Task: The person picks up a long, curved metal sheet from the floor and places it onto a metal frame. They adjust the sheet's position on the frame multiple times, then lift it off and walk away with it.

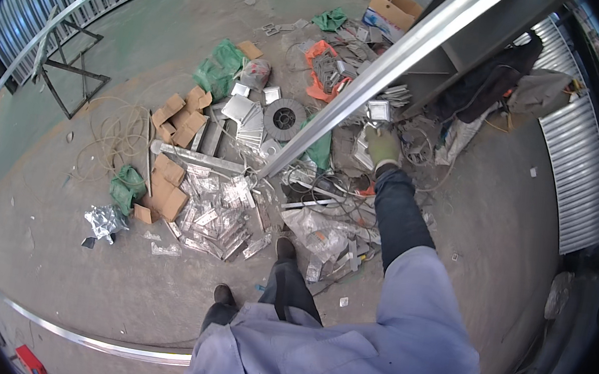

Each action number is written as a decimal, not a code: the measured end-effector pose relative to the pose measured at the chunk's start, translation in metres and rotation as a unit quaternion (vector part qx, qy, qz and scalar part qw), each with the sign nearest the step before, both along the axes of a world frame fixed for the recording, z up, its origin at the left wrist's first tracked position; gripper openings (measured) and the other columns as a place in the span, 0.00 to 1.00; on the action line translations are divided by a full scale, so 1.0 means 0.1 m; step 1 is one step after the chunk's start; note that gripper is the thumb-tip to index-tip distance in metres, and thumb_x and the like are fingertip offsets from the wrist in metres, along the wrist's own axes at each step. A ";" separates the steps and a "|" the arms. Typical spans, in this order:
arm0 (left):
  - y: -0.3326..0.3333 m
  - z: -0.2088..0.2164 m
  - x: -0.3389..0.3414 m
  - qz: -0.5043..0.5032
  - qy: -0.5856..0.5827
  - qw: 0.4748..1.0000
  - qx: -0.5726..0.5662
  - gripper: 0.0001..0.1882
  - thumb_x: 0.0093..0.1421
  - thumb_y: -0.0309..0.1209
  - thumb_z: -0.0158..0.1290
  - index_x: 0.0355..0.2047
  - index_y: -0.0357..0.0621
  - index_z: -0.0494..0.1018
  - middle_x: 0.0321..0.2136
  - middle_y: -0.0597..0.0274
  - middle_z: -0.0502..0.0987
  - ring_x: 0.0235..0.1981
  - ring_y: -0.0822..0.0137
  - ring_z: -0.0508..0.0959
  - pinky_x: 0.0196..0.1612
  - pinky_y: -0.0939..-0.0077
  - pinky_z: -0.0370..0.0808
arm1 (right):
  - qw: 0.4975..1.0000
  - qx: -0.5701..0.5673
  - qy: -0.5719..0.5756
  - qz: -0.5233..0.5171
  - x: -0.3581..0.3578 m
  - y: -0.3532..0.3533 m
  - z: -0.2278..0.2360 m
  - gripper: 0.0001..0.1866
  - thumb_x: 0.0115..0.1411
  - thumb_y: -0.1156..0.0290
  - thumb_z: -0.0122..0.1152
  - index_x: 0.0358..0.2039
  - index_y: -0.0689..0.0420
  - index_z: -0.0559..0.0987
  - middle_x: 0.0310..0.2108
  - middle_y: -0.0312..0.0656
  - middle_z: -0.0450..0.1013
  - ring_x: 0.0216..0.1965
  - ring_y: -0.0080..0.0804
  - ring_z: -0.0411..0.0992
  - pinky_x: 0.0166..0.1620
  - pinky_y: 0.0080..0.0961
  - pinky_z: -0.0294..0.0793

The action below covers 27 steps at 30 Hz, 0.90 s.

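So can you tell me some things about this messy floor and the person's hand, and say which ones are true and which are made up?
1. The right hand wears a pale green glove. True.
2. The gloved hand holds a small cardboard box. False: it is next to the long silver metal rail, seemingly gripping it, though the grip is hard to see.
3. The brown cardboard boxes lie on the floor among shiny metal pieces. True.
4. The round wire spool hangs on the wall. False: it lies flat on the floor in the pile.
5. The person's left hand is waving in the air. False: no left hand is visible.
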<state>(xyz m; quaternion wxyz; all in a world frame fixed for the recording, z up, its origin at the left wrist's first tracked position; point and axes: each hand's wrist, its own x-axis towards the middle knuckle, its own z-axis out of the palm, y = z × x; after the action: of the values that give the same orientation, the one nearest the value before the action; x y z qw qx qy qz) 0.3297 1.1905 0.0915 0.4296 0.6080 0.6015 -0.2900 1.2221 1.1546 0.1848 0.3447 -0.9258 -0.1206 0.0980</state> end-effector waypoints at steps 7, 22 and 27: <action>-0.14 0.43 1.43 0.186 -0.002 0.982 0.013 0.22 0.66 0.47 0.48 0.45 0.46 0.83 0.47 0.45 0.84 0.48 0.44 0.83 0.51 0.49 0.77 | 0.994 -0.094 0.004 -0.054 1.98 0.63 -0.47 0.28 0.59 0.47 0.61 0.42 0.64 0.84 0.38 0.55 0.80 0.40 0.49 0.80 0.45 0.42 0.78; -1.41 0.92 1.78 0.257 0.060 0.964 -0.038 0.23 0.65 0.48 0.48 0.47 0.47 0.83 0.49 0.45 0.83 0.50 0.45 0.82 0.53 0.50 0.77 | 0.958 0.228 0.121 -0.127 2.88 0.65 -0.58 0.22 0.62 0.70 0.70 0.54 0.65 0.77 0.42 0.44 0.80 0.34 0.32 0.81 0.32 0.27 0.80; -1.77 1.21 1.65 0.281 0.074 0.956 -0.043 0.23 0.65 0.48 0.49 0.48 0.48 0.83 0.49 0.45 0.83 0.50 0.45 0.82 0.53 0.51 0.77 | 0.966 0.235 0.074 -0.075 2.11 0.22 -0.39 0.21 0.62 0.69 0.70 0.53 0.64 0.78 0.40 0.42 0.79 0.37 0.33 0.79 0.38 0.28 0.79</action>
<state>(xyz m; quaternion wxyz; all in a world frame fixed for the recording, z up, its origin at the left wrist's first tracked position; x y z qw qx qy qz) 0.4950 1.0132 0.2124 0.4741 0.3720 0.7651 -0.2268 1.4331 1.1770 0.1462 0.5672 -0.8152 -0.0442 0.1087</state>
